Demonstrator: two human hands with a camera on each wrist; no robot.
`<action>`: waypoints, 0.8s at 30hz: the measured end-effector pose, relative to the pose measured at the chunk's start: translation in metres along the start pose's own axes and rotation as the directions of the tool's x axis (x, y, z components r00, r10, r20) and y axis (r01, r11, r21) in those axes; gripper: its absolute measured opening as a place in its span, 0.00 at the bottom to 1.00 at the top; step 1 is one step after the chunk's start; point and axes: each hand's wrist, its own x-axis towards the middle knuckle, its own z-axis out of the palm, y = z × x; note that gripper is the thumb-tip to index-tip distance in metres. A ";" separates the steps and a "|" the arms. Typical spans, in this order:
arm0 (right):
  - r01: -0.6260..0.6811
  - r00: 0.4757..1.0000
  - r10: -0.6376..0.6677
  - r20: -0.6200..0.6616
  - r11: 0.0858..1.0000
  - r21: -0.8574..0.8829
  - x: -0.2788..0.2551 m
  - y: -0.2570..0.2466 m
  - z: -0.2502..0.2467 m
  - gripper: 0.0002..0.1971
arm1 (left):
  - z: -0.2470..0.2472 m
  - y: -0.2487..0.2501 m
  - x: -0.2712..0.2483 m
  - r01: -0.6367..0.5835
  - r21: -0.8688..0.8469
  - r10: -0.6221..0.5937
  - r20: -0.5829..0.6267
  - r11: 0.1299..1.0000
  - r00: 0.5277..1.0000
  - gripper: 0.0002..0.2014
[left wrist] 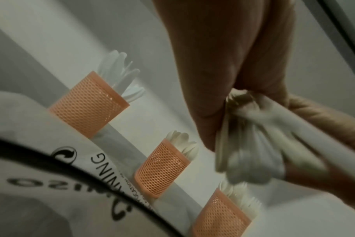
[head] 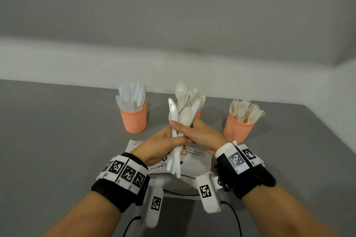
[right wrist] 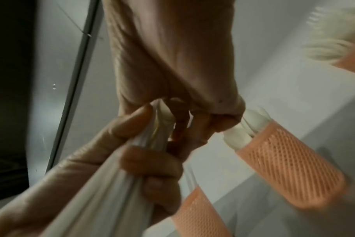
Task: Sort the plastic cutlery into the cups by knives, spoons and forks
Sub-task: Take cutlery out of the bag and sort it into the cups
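Gripping a bundle of white plastic cutlery (head: 175, 136) at centre: your left hand (head: 159, 145) has fingers wrapped round the handles, your right hand (head: 202, 136) pinches into the bundle from 3 o'clock. Spoon bowl (head: 186, 115) and knife tips stick up at 12, handles hang toward 6.

Three orange mesh cups, perforated walls, on grey table (head: 57, 121): knife cup (head: 133, 119) at 10 o'clock, spoon cup (head: 198, 112) at 12 behind the bundle, fork cup (head: 238, 128) at 2.

White bag (head: 194, 163) under your hands; print reads "TO AVOID DANGER", left wrist view shows "…NING". Rest too blurred.
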 end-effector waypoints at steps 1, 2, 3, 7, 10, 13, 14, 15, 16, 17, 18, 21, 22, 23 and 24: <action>0.014 1.000 -0.014 0.011 1.000 -0.021 0.000 -0.002 -0.003 0.14 | 0.001 0.002 0.000 -0.018 -0.018 0.018 -0.031 1.000 0.999 0.06; 0.035 0.999 -0.035 0.008 0.998 -0.052 0.001 -0.002 -0.007 0.14 | 0.000 0.001 0.001 -0.031 -0.032 0.029 -0.070 0.999 0.997 0.06; 0.052 0.999 -0.053 -0.013 0.995 -0.080 0.002 -0.002 -0.011 0.15 | -0.001 0.003 0.002 -0.028 -0.077 0.020 -0.108 0.997 0.994 0.06; 0.098 0.986 -0.104 -0.129 0.994 -0.055 0.006 0.004 -0.021 0.10 | -0.005 0.003 0.007 -0.003 -0.224 -0.029 -0.140 0.975 0.990 0.04; 0.117 0.968 -0.122 -0.218 0.992 -0.038 0.011 0.006 -0.021 0.12 | -0.002 0.005 0.011 0.006 -0.268 -0.045 -0.141 0.963 0.989 0.05; 0.128 0.966 -0.130 -0.224 0.992 -0.022 0.015 0.005 -0.023 0.07 | 0.000 0.009 0.015 0.012 -0.326 -0.069 -0.165 0.945 0.984 0.07; 0.130 0.967 -0.133 -0.219 0.991 -0.027 0.016 0.004 -0.025 0.05 | 0.000 0.009 0.018 0.013 -0.351 -0.083 -0.184 0.936 0.980 0.08; 0.129 0.965 -0.135 -0.223 0.991 -0.041 0.018 0.004 -0.026 0.03 | 0.000 0.011 0.020 0.024 -0.379 -0.108 -0.202 0.925 0.973 0.09; 0.134 0.959 -0.147 -0.241 0.988 -0.073 0.021 0.004 -0.028 0.02 | 0.000 0.011 0.023 0.027 -0.396 -0.124 -0.222 0.918 0.967 0.09; 0.146 0.945 -0.174 -0.276 0.982 -0.121 0.024 0.006 -0.029 0.06 | 0.001 0.013 0.025 0.029 -0.400 -0.136 -0.241 0.916 0.961 0.10; 0.167 0.922 -0.217 -0.320 0.970 -0.179 0.027 0.009 -0.030 0.13 | 0.001 0.013 0.027 0.022 -0.394 -0.134 -0.258 0.919 0.957 0.09; 0.249 0.816 -0.386 -0.431 0.907 -0.339 0.030 0.011 -0.030 0.21 | 0.005 0.017 0.032 0.000 -0.378 -0.115 -0.282 0.926 0.952 0.07; 0.267 0.793 -0.438 -0.424 0.875 -0.405 0.031 0.011 -0.029 0.17 | 0.006 0.019 0.034 -0.013 -0.365 -0.097 -0.281 0.931 0.955 0.07; 0.266 0.787 -0.466 -0.404 0.847 -0.460 0.032 0.012 -0.029 0.13 | 0.008 0.022 0.035 -0.021 -0.354 -0.082 -0.273 0.935 0.959 0.08; 0.256 0.793 -0.468 -0.390 0.837 -0.484 0.033 0.011 -0.029 0.10 | 0.010 0.024 0.036 -0.024 -0.348 -0.074 -0.263 0.937 0.962 0.09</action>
